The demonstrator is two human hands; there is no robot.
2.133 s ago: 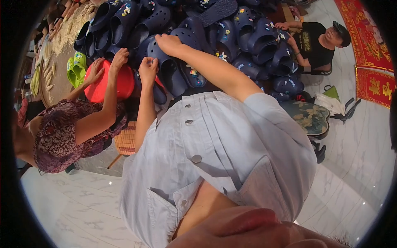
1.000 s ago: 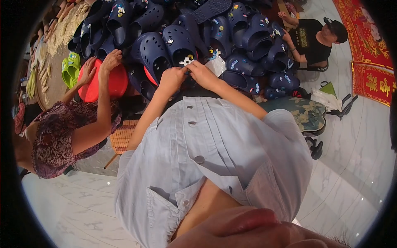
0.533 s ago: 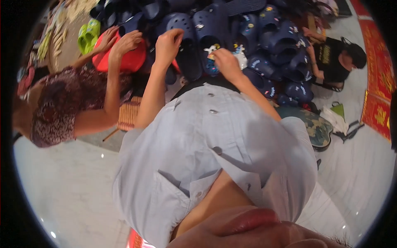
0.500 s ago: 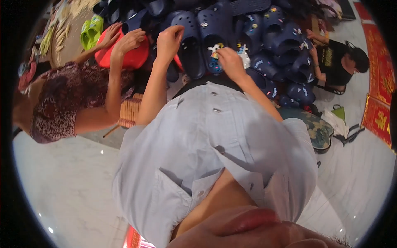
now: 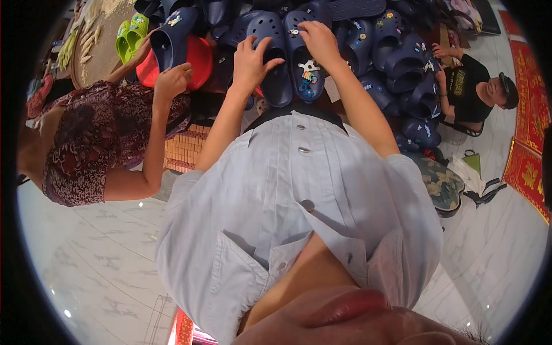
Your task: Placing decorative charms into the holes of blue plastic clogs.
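Note:
Two navy clogs lie side by side in front of me, toes pointing away. Over the left clog (image 5: 278,86) is my left hand (image 5: 252,64), its thumb and fingers spread and nothing held. My right hand (image 5: 321,45) reaches over the toe of the right clog (image 5: 300,53), fingers stretched out and touching beside a small charm (image 5: 294,31). Several loose shoe charms (image 5: 307,80), white, rainbow-coloured and blue, lie inside that clog toward its heel. What is under my right palm is hidden.
More navy clogs (image 5: 397,57) are heaped to the right and behind. At left a co-worker's hand (image 5: 175,77) holds a navy clog (image 5: 172,43) with charms, over a red basin (image 5: 198,63). Green clogs (image 5: 131,37) stand beyond. Another person (image 5: 477,92) sits at right.
My right hand has moved from the loose charms up to the right clog's toe. My left hand has opened and moved over the left clog. The co-worker now holds a charm-covered clog.

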